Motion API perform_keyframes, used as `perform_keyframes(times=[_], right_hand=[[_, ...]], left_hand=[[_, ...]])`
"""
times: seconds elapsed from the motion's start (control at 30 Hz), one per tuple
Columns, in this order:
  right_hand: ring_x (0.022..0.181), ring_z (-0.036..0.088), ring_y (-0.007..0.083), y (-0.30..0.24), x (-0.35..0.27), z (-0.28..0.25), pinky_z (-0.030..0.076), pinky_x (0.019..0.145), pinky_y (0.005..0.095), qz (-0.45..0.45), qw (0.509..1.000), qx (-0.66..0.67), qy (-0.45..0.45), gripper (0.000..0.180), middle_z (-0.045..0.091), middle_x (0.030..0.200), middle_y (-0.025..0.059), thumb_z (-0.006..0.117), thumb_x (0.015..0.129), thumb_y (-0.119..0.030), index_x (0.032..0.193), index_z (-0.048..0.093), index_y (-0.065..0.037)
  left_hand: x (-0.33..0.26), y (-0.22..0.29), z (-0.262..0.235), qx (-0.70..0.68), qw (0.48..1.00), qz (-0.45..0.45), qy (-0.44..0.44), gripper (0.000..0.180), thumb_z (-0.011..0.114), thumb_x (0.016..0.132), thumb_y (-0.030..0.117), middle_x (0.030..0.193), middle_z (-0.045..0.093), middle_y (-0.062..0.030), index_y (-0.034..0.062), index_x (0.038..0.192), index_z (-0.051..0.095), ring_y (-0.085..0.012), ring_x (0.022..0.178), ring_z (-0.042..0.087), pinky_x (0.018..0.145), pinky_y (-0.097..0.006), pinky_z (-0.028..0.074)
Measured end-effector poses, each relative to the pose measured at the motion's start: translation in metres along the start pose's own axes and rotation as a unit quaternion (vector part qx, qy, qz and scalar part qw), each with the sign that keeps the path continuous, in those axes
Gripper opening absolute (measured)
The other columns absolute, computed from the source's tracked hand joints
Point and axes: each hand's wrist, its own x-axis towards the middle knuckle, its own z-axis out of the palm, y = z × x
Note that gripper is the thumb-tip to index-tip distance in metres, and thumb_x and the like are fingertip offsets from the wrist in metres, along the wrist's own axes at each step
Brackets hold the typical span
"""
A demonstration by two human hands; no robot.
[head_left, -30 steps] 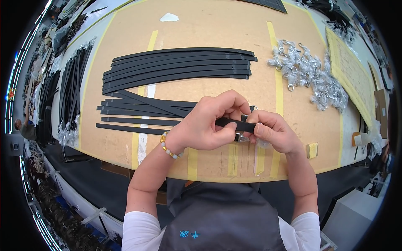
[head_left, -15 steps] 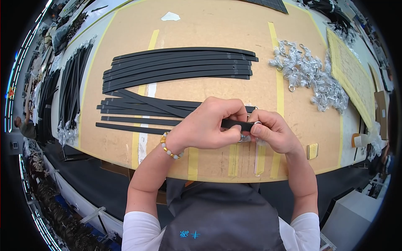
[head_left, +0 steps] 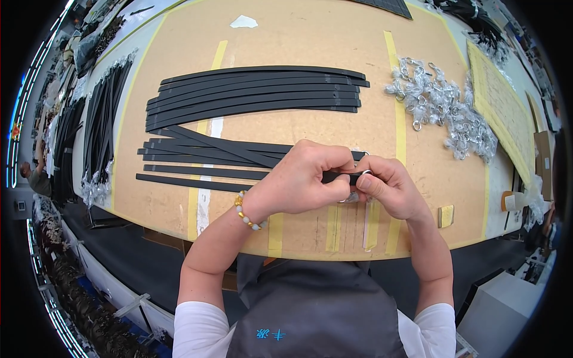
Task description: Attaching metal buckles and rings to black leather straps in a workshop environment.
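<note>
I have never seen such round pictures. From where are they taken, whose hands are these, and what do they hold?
There is no machine here: a person works with two bare hands. A wide fisheye camera on the person's head looks down, so straight edges appear bent near the rim. The left hand and right hand hold a short visible part of a black strap; a small silvery piece shows at the right fingertips. On the tan table lie an upper group of black straps and a lower group. Right of them is a heap of plastic-wrapped metal rings.
</note>
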Motion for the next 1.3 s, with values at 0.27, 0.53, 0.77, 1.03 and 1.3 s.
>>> perform_keyframes(times=[0.27,0.53,0.77,1.03,1.3], right_hand=[[0.07,0.052,0.0028,-0.007,-0.001,0.001,0.041,0.06,0.0203,0.051,0.997,0.054,-0.024,0.027,0.062,0.075,-0.0034,0.058,0.105,-0.029,0.095,0.063,-0.004],[0.068,0.05,0.0023,-0.005,0.002,0.002,0.039,0.059,0.0204,0.045,0.996,0.07,-0.025,0.027,0.06,0.074,-0.0038,0.058,0.104,-0.027,0.09,0.062,-0.005],[0.064,0.037,0.0026,0.017,0.003,0.012,0.032,0.056,0.023,-0.035,0.998,0.058,0.02,0.027,0.05,0.07,-0.0062,0.061,0.099,-0.018,0.076,0.052,-0.007],[0.064,0.049,0.0064,-0.006,0.0,0.001,0.039,0.058,0.0259,-0.049,0.982,-0.163,0.081,0.026,0.056,0.069,-0.0005,0.071,0.094,-0.021,0.078,0.059,-0.003],[0.077,0.064,0.0176,0.019,-0.006,-0.112,0.05,0.07,0.0334,-0.036,0.766,-0.445,0.461,0.02,0.068,0.081,0.0075,0.073,0.089,-0.018,0.097,0.064,-0.002]], left_hand=[[0.001,0.003,-0.007,-0.031,0.998,-0.046,-0.017,0.013,0.055,0.086,0.005,0.058,0.048,0.0006,-0.0003,0.075,0.061,-0.005,0.054,0.039,0.049,-0.026,0.032],[0.0,0.001,-0.01,-0.033,0.997,-0.052,-0.036,0.013,0.052,0.086,0.005,0.058,0.048,0.0005,-0.0004,0.078,0.061,-0.0055,0.055,0.039,0.049,-0.026,0.032],[0.002,0.0,-0.003,-0.019,0.997,-0.02,-0.067,0.007,0.055,0.083,0.001,0.063,0.054,-0.002,-0.0006,0.081,0.062,-0.0062,0.059,0.045,0.053,-0.026,0.038],[0.004,-0.017,-0.013,-0.204,0.965,-0.115,-0.119,0.011,0.064,0.097,0.009,0.086,0.063,-0.0006,-0.0016,0.098,0.062,-0.0037,0.073,0.053,0.063,-0.022,0.046],[0.011,-0.027,-0.01,0.131,0.989,-0.007,-0.066,0.006,0.07,0.088,0.002,0.079,0.065,-0.0043,-0.0015,0.09,0.066,-0.0108,0.071,0.058,0.064,-0.027,0.047]])
